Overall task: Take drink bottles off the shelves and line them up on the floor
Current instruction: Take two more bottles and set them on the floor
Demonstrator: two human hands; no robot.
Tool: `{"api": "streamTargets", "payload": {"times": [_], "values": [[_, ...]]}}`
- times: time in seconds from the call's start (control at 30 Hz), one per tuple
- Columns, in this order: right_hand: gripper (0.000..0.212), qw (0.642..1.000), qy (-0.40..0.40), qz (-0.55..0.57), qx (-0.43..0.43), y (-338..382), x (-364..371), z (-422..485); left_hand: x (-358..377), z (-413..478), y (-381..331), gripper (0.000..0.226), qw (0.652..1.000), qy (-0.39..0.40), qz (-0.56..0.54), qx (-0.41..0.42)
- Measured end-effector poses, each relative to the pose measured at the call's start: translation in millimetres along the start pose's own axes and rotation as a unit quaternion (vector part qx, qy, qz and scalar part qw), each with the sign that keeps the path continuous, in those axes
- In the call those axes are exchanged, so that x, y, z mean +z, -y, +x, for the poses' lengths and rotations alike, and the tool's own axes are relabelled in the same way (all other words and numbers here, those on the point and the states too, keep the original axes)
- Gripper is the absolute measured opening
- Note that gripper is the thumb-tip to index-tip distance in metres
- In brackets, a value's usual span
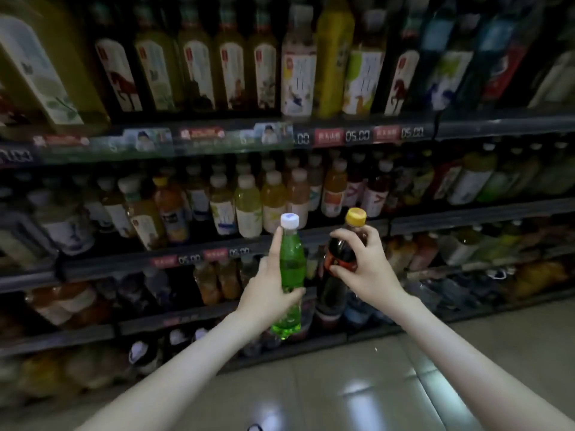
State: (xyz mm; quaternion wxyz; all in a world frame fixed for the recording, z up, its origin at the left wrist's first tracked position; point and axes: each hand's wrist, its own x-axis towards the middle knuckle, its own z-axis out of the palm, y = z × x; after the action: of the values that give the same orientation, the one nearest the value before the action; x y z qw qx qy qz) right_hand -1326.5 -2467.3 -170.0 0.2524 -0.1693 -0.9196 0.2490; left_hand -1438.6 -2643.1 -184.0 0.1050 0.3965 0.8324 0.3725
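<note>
My left hand (267, 290) grips a green bottle (292, 269) with a white cap, held upright in front of the shelves; my index finger stretches up along its neck. My right hand (364, 262) grips a dark cola-coloured bottle (340, 259) with a yellow cap just to the right of it. Both bottles hang in the air above the floor (357, 387), close together but apart. Rows of drink bottles (249, 206) fill the shelves behind.
Dark shelves (217, 141) with price strips run across the whole view in several tiers, packed with bottles down to floor level. Glossy beige floor tiles lie below and to the right of my arms. The scene is dim.
</note>
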Motion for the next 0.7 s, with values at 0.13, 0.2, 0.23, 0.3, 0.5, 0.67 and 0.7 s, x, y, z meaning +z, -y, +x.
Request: {"api": "streamTargets", "payload": {"times": [0.13,0.2,0.23,0.3,0.5,0.67,0.7], "values": [[0.053,0.997,0.052,-0.015,0.05,-86.3,43.7,-40.0,90.1,-2.9,33.8,0.12,0.995,0.046,-0.005,-0.088],[0.051,0.994,0.073,-0.026,0.072,-126.0,74.5,-67.8,139.8,-9.5,60.5,0.122,0.988,0.064,-0.015,-0.14],[0.053,0.993,0.083,-0.028,0.084,-146.4,93.3,-84.2,165.1,-14.2,75.3,0.121,0.982,0.077,-0.024,-0.173],[0.063,0.99,0.093,-0.019,0.1,-189.5,140.3,-117.4,220.3,-26.0,111.3,0.113,0.969,0.082,-0.047,-0.228],[0.052,0.975,0.097,0.018,0.199,-309.7,293.9,-220.7,363.5,-56.6,235.4,0.056,0.936,0.088,-0.116,-0.319],[0.045,0.976,0.11,0.001,0.189,-388.4,428.0,-310.3,490.6,-94.9,351.0,0.07,0.932,0.112,-0.1,-0.329],[0.044,0.972,0.115,0.002,0.203,-401.9,454.2,-324.1,513.1,-99.8,369.8,0.068,0.931,0.124,-0.092,-0.331]]}}
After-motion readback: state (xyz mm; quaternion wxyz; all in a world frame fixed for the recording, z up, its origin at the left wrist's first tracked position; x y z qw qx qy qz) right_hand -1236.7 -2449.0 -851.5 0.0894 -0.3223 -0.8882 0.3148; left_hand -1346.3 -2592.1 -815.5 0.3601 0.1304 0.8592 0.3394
